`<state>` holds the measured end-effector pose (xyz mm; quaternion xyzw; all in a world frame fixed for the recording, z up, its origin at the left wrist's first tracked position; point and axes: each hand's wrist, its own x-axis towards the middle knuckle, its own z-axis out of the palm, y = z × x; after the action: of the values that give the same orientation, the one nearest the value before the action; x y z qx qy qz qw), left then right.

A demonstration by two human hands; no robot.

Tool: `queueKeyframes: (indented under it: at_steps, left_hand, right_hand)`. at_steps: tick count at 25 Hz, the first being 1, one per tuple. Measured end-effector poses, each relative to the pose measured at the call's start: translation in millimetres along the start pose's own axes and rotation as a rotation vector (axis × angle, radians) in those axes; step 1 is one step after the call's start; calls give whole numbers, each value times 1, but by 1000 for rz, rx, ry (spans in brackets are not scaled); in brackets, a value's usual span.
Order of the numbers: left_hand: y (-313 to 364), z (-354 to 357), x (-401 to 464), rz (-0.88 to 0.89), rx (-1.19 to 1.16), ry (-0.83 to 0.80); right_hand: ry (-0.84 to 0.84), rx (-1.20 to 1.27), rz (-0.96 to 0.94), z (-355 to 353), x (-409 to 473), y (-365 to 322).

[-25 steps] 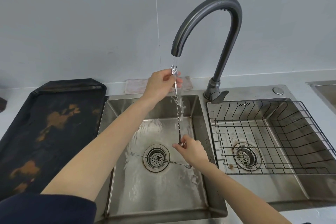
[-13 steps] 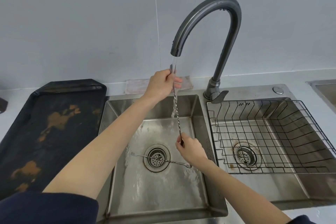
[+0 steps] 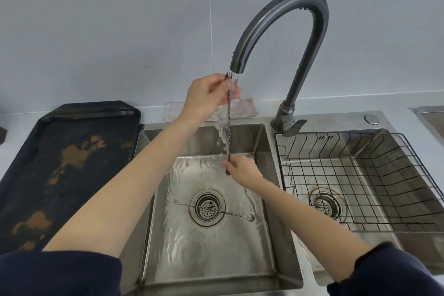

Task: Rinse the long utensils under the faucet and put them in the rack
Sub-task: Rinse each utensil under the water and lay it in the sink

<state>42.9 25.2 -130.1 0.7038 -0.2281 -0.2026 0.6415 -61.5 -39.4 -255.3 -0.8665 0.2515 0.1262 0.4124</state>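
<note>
A long twisted metal utensil (image 3: 229, 125) stands upright under the running water of the grey faucet (image 3: 283, 31). My left hand (image 3: 206, 96) pinches its forked top end just below the spout. My right hand (image 3: 242, 169) grips its lower end above the left sink basin (image 3: 206, 259). A second long twisted utensil (image 3: 234, 213), fork at one end and small spoon at the other, lies flat across the left drain. The black wire rack (image 3: 360, 180) sits in the right basin with no utensils in it.
A dark, rust-stained baking tray (image 3: 60, 163) lies on the counter left of the sink. A folded cloth (image 3: 245, 110) rests against the wall behind the left basin. The faucet lever (image 3: 292, 126) is between the basins. Another sink edge (image 3: 430, 118) shows at far right.
Both hands have lifted the upright utensil slightly, so my right hand is higher and clear of the utensil lying on the drain. Water still runs down the shaft.
</note>
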Motion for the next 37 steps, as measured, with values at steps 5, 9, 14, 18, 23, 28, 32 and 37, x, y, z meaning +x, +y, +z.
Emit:
queueKeyframes:
  at_steps: [5,9,14,18,23,28,32,37]
  left_hand:
    - [4,-16,5,32,-32,77]
    - [8,-25,3,6,-90,145]
    - [17,-36,0,37,-89,193]
    - [13,-61,-1,-3,-65,297]
    - [-13,-98,-11,-155,-249,440]
    - [-81,-102,-41,-329,-261,497]
    - [-141,-92,-64,-481,-154,539]
    - [-206,-87,-87,-773,95,408]
  right_hand:
    - [187,195,-81,-20,9,-29]
    - [276,239,-183,-33,15,-45]
    - [343,274,-291,-49,18,-55]
    - [329,17,-377,-59,13,-41]
    - [319,-193,-347,-62,14,-15]
    - [182,-418,-314,-44,9,14]
    - [83,-533,-180,-20,11,38]
    - [-55,-623,4,11,21,62]
